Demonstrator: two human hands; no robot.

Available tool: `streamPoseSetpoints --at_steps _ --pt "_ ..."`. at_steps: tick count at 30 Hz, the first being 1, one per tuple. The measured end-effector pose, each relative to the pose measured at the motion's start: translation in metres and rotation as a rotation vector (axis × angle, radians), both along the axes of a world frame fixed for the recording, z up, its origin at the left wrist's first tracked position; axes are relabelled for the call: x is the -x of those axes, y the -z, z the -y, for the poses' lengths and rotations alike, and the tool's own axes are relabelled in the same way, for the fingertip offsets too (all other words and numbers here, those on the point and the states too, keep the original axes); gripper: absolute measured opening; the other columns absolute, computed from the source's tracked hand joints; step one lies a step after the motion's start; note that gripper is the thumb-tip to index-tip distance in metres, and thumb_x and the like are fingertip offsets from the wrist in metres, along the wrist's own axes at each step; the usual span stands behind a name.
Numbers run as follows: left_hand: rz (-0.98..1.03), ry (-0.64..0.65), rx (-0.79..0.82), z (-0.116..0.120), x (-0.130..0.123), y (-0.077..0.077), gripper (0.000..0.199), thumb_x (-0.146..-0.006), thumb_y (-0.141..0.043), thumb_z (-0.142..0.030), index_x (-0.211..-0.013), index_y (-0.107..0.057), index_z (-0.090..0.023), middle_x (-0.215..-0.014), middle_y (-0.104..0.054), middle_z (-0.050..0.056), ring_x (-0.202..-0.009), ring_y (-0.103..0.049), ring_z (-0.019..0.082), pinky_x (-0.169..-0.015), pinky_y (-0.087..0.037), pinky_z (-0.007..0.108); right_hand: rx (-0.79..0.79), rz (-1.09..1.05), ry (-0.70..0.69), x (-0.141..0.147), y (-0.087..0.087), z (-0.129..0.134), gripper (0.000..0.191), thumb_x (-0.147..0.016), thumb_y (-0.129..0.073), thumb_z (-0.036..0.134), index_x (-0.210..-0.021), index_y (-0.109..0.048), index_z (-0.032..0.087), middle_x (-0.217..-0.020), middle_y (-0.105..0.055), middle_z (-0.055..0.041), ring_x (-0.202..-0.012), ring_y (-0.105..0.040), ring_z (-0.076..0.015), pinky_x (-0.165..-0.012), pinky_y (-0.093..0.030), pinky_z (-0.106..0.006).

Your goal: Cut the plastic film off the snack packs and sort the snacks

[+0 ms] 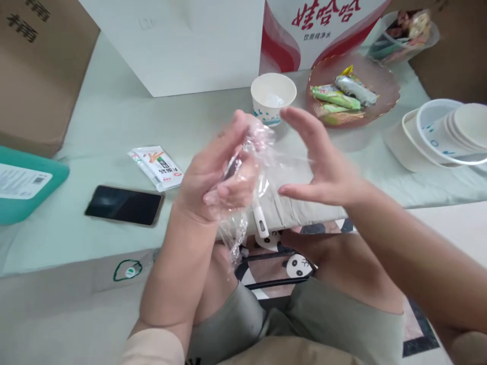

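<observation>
My left hand (207, 177) is closed round crumpled clear plastic film (262, 142), which bunches above the fingers and hangs below the palm. Something darker shows between the fingers, but I cannot make it out. My right hand (327, 165) is to the right with thumb and fingers spread, holding nothing; it is slightly blurred. Behind the hands stands a paper cup (272, 91) with a blue pattern and something whitish inside. Below the film, a white slotted handle (261, 222) lies at the table's front edge; its other end is hidden.
On the left lie a black phone (125, 205), a white printed packet (160, 167) and a green container (28, 185). Behind are a white-and-red carton (213, 45) and a pink plate (319, 76) of wrapped snacks. Stacked cups and tubs (409, 142) stand right.
</observation>
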State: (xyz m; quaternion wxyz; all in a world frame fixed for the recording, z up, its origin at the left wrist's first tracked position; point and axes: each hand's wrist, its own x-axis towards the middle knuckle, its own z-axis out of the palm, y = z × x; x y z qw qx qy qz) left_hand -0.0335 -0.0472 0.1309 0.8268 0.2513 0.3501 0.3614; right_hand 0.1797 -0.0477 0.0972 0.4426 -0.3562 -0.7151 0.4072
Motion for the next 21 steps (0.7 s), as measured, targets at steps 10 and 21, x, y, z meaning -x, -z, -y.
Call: streamPoseSetpoints --at_steps 10,21 --pt "-0.236 0.184 -0.324 0.035 -0.012 -0.007 0.039 -0.106 -0.049 -0.024 -0.070 -0.062 -0.015 -0.039 -0.039 -0.009 -0.020 -0.024 0.000 -0.028 -0.015 0.009 0.421 -0.145 0.111 -0.006 0.009 0.101 0.044 -0.090 -0.068 0.064 -0.080 -0.074 0.022 -0.063 -0.066 -0.0003 -0.057 -0.062 -0.0127 -0.053 -0.050 -0.026" --pt "-0.203 0.075 -0.353 0.149 -0.006 0.116 0.103 -0.054 -0.068 -0.095 -0.122 -0.075 -0.018 -0.145 -0.066 0.017 -0.146 -0.053 0.037 -0.122 -0.045 0.043 0.853 -0.650 0.639 -0.006 0.076 0.174 0.025 -0.085 -0.070 0.047 -0.093 -0.070 0.024 -0.089 -0.075 -0.0028 -0.092 -0.075 -0.0233 -0.078 -0.064 -0.038"
